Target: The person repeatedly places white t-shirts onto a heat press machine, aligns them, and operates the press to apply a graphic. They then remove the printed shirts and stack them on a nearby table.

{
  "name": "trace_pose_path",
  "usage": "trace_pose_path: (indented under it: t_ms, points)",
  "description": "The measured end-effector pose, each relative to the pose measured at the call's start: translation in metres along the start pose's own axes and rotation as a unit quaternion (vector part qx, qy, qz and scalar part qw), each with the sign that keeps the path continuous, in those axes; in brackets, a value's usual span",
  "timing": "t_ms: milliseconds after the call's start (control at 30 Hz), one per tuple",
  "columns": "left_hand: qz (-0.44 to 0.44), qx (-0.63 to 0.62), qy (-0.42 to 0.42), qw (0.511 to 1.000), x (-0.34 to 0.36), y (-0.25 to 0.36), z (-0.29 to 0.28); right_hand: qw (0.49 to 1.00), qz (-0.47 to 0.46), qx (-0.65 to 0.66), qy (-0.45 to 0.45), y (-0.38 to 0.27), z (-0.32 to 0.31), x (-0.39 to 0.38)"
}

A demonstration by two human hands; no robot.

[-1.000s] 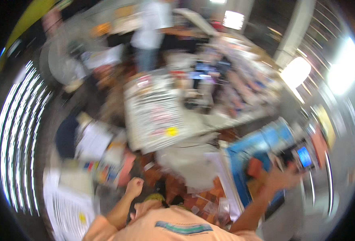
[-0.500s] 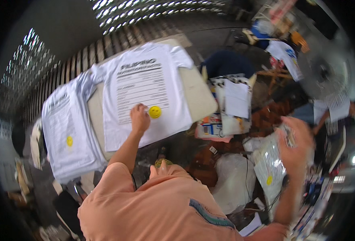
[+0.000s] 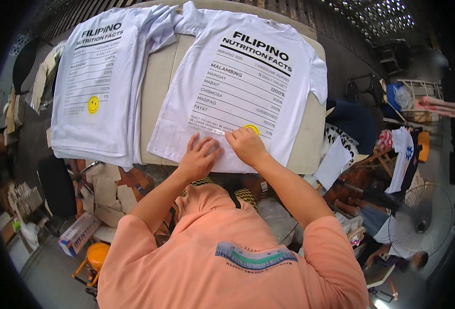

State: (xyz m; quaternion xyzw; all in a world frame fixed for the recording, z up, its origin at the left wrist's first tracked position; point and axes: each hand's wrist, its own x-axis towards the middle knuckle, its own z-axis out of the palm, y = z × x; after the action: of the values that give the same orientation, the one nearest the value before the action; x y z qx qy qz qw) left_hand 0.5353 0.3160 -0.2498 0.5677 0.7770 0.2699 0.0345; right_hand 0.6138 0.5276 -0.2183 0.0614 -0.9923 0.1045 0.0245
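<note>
Stack of white T-shirts (image 3: 94,147) at left, layered flat, the top 1 already printed with black text and a yellow smiley; its hem appears to reach past the near edge of the tabletop (image 3: 158,85). Next comes a narrow strip of bare surface, bridged at the far end by sleeves. In the middle, 1 single white T-shirt (image 3: 237,105) lies spread face up, its front print complete as far as it shows; unfolded and apart from the stack, it seems only partly dealt with. The left hand (image 3: 201,156) rests near its hem, released, fingers spread. The right hand (image 3: 246,148) has its fingers bunched beside the smiley (image 3: 252,130), partly covering it; whether they pinch anything, I cannot tell. Rightward, a bare corner gives some room, bounded by the rounded edge and white paper (image 3: 335,164) beyond.
</note>
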Motion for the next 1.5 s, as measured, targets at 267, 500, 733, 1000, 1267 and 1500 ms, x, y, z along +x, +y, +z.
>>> trace_pose_path:
  t_ms: [267,500,733,1000,1267,1500]
  points:
    - [0.016,0.011,-0.010,1.000,-0.002,0.002,0.007,0.972,0.113,0.207,0.009,0.025,-0.009,0.017]
    - [-0.011,0.029,-0.039,0.999,-0.005,0.009,0.004,0.989,0.013,0.144,-0.001,0.040,-0.023,0.037]
    - [-0.026,0.032,-0.110,0.993,0.009,0.022,0.008,0.979,0.054,0.191,-0.055,0.053,-0.032,0.051]
    - [-0.029,0.005,-0.139,0.990,0.002,0.023,0.008,0.944,0.185,0.273,-0.009,0.137,-0.036,0.099]
    - [-0.078,-0.031,-0.176,0.981,0.029,0.029,-0.004,0.901,0.375,0.211,0.062,0.229,-0.105,0.053]
    - [0.004,0.058,-0.139,0.989,0.065,0.004,-0.011,0.970,0.129,0.200,-0.045,0.035,-0.051,0.028]
